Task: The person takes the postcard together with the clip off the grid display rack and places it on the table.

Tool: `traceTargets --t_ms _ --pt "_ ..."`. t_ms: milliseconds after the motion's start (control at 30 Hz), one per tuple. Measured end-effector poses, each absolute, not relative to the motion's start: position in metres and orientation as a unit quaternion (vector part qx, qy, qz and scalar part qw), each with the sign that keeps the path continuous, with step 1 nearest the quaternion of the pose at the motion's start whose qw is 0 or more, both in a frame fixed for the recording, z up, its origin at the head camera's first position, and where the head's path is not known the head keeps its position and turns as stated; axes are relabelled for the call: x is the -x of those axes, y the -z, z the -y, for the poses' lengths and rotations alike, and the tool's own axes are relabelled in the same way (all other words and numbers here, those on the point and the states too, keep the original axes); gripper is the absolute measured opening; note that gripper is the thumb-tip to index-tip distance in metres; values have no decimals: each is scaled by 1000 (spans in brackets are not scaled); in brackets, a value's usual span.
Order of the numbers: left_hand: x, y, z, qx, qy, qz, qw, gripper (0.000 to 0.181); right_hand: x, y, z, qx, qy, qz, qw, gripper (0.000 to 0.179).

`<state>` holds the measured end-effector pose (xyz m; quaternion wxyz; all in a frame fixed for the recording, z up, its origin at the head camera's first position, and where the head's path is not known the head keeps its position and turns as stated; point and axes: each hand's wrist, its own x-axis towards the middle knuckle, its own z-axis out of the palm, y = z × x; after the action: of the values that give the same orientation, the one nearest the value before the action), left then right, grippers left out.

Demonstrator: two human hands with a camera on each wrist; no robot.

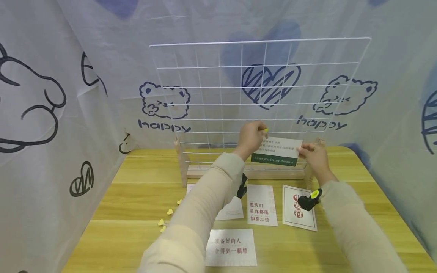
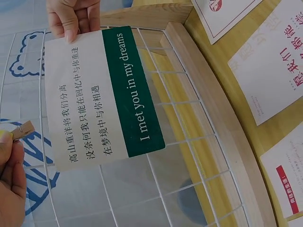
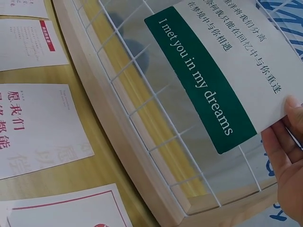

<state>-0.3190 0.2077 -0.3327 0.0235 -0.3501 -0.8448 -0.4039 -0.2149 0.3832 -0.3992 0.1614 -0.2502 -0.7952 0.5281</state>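
A white card with a green band is held up against the lower right of a white wire grid. My right hand pinches its right edge between thumb and fingers. Near the card's upper left corner, my left hand grips a small wooden clip with a yellow piece on it. In the left wrist view that clip is apart from the card, in front of the grid wires. Part of the left hand lies outside the left wrist view.
The grid stands in a wooden base on a wood-grain table. Before it lie several printed cards, among them a red-bordered card and a red-lettered card. Several yellow heart clips lie left. A patterned cloth surrounds the table.
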Motion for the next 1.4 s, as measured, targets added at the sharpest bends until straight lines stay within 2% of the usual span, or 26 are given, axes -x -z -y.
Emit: traceTargets --t_ms 367,400,600,633,700,867,967,1100,1333,1400 --pt "314 346 -182 306 480 822 -22 13 202 416 -374 234 -559 777 170 36" --pt "313 347 -179 303 488 818 -28 14 206 431 -385 213 -583 764 175 34" --pt "313 353 -159 282 519 806 -41 14 198 435 -379 215 -592 757 174 35" --pt "313 354 -156 280 518 807 -36 14 193 424 -368 236 -568 770 170 36" --pt "313 356 -150 274 514 813 -28 12 196 436 -374 238 -571 767 170 35" --pt "310 363 -136 258 514 817 -32 11 213 498 -412 240 -603 740 177 31" --pt "308 368 -128 251 521 815 -39 12 212 505 -412 241 -614 732 171 28" --pt "306 372 -118 246 522 816 -36 15 205 506 -406 180 -674 695 176 22" --pt "303 376 -103 234 541 806 -50 17 212 550 -416 213 -655 701 186 34" --pt "302 378 -99 226 544 806 -54 18 213 557 -418 201 -668 693 183 33"
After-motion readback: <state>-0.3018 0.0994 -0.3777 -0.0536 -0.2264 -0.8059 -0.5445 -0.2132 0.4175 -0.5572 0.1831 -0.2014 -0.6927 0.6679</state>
